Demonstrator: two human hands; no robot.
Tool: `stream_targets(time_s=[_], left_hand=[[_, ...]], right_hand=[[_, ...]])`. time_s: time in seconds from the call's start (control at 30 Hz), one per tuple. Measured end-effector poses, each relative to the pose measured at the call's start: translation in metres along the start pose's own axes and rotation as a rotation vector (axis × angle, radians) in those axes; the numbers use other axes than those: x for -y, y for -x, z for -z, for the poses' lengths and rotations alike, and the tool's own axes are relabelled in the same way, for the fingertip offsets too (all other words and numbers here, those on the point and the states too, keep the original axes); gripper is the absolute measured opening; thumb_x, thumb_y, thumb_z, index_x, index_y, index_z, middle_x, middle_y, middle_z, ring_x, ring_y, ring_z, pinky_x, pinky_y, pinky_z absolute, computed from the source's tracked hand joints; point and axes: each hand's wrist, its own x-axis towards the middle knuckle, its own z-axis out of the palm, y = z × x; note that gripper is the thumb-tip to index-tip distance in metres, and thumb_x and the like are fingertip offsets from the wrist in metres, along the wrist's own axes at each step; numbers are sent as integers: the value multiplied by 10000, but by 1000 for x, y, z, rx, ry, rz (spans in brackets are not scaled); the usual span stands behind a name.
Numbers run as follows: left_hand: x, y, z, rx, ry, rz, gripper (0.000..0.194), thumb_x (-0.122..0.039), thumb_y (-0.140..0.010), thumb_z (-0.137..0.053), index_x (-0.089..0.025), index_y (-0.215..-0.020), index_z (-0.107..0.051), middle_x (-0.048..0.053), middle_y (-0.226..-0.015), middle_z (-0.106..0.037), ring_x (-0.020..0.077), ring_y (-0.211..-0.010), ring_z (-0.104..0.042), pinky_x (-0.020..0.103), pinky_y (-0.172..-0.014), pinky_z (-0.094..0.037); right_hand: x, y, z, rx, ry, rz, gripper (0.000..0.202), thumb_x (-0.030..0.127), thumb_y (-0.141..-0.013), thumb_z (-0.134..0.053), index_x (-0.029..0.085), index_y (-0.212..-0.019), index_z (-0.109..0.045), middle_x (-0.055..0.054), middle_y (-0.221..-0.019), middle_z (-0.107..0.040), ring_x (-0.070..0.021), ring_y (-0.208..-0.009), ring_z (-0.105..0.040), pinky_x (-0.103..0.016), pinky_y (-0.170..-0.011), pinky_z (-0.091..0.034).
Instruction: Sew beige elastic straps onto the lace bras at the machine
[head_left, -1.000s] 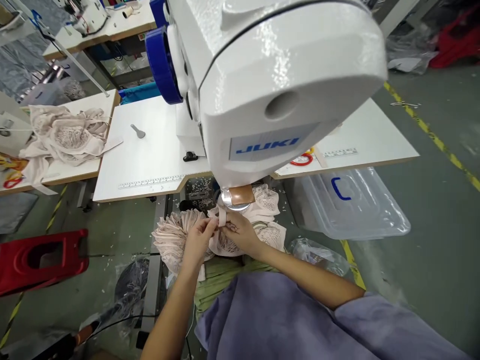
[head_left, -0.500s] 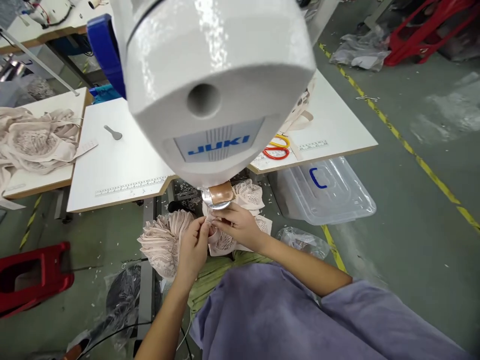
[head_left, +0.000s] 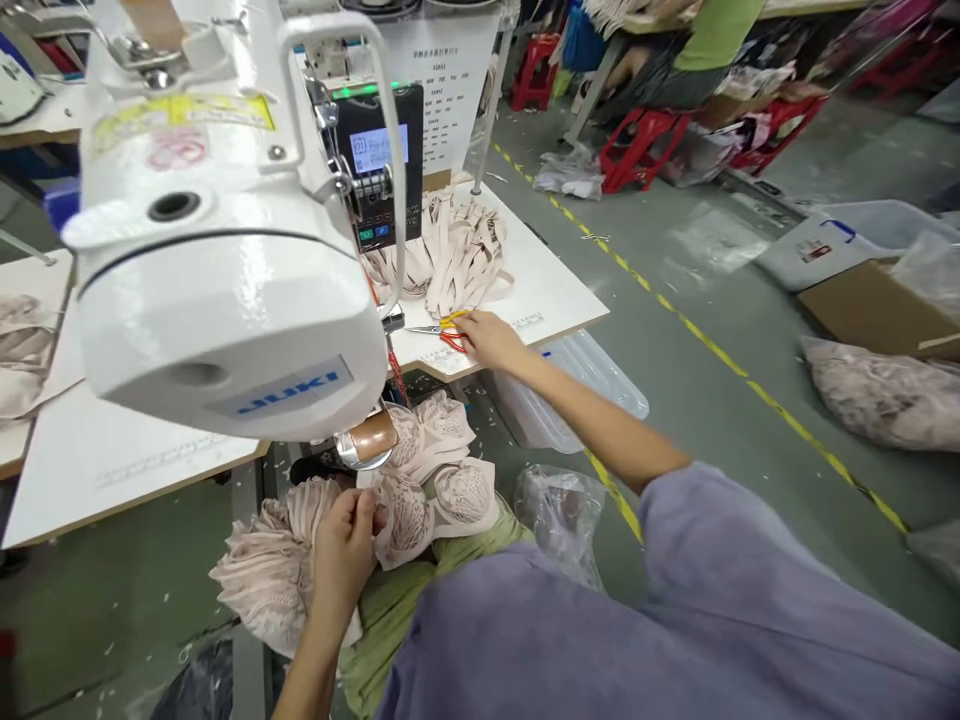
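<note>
The right hand (head_left: 487, 338) touches red-and-yellow-handled metal scissors (head_left: 441, 330), apparently kept handy, at one o'clock from the left hand (head_left: 346, 545) beside a beige lace bra (head_left: 435, 512); I cannot tell whether either grips.

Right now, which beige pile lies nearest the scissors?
The strap bundle on the tabletop, behind the scissors; the bras and pleated stack lie lower, near the left hand; another heap is far left.

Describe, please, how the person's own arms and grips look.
The right arm wears a loose, plain, greyish-purple sleeve, ending near the elbow; below, it is bare. The left forearm is bare; any sleeve there lies out of view. The left grip and right grip wear no gloves.
</note>
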Motion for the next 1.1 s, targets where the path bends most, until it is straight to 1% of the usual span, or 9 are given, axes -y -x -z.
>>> stream_targets(time_s=[0.1, 0.17, 0.33, 0.47, 0.57, 0.67, 0.77, 0.93, 1.1], left_hand=[[-8, 1, -1, 16, 120, 19, 345, -479, -944, -492, -203, -773, -610, 21, -704, -635, 164, -658, -575, 268, -624, -447], [-14, 3, 1, 33, 225, 47, 320, -475, -939, -509, -194, -852, -636, 31, -789, -673, 165, -733, -605, 270, -690, -481], [-22, 8, 10, 54, 440, 139, 305, -454, -919, -549, -172, -962, -656, 49, -867, -703, 162, -782, -622, 278, -752, -506], [-24, 7, 10, 78, 478, 145, 310, -442, -911, -563, -164, -999, -666, 60, -883, -716, 161, -788, -631, 286, -772, -513], [-27, 7, 8, 90, 440, 130, 316, -443, -918, -562, -170, -1036, -670, 53, -895, -717, 162, -825, -638, 285, -799, -513], [-32, 9, 8, 116, 372, 109, 301, -425, -934, -535, -174, -1040, -662, 50, -891, -709, 166, -829, -634, 286, -791, -513], [-35, 12, 9, 119, 288, 110, 235, -353, -951, -473, -191, -930, -642, 35, -875, -680, 161, -807, -609, 263, -744, -485], [-31, 12, 14, 109, 313, 76, 231, -354, -962, -438, -217, -823, -561, -28, -733, -515, 126, -676, -469, 224, -650, -394], [-31, 9, 18, 94, 255, 29, 346, -469, -971, -460, -201, -759, -508, -37, -694, -474, 106, -608, -406, 219, -591, -350]], right_hand=[[-15, -11, 10, 104, 4, 109, 332, 196, -917, -534, 81, -1219, -612, -203, -1107, -655, -300, -1008, -618, -363, -829, -459], [-9, 7, 11, 135, -4, 157, 317, 245, -913, -554, 90, -1181, -619, -192, -1057, -656, -283, -928, -630, -341, -757, -452], [37, 113, 18, 154, -335, 93, 324, 306, -878, -548, 177, -1169, -607, -111, -969, -680, -226, -741, -635, -322, -618, -472], [91, 174, 22, 212, -509, 183, 384, 333, -809, -642, 205, -1168, -596, -121, -1150, -663, -252, -886, -673, -369, -728, -543], [120, 177, 14, 153, -536, 218, 377, 330, -829, -633, 204, -1182, -587, -126, -1169, -660, -275, -1034, -656, -396, -821, -551], [132, 166, 3, 122, -567, 250, 392, 332, -838, -639, 204, -1205, -582, -131, -1200, -656, -282, -1096, -636, -411, -857, -548], [131, 160, -3, 169, -609, 261, 375, 328, -868, -635, 228, -1226, -585, -114, -1213, -665, -263, -1042, -655, -391, -829, -544], [121, 173, -6, 249, -695, 115, 295, 286, -868, -629, 276, -1162, -606, -51, -1033, -704, -166, -688, -630, -310, -649, -504], [126, 181, -6, 173, -809, 105, 407, 258, -758, -680, 247, -1142, -545, -88, -1116, -658, -226, -906, -648, -351, -767, -517]])
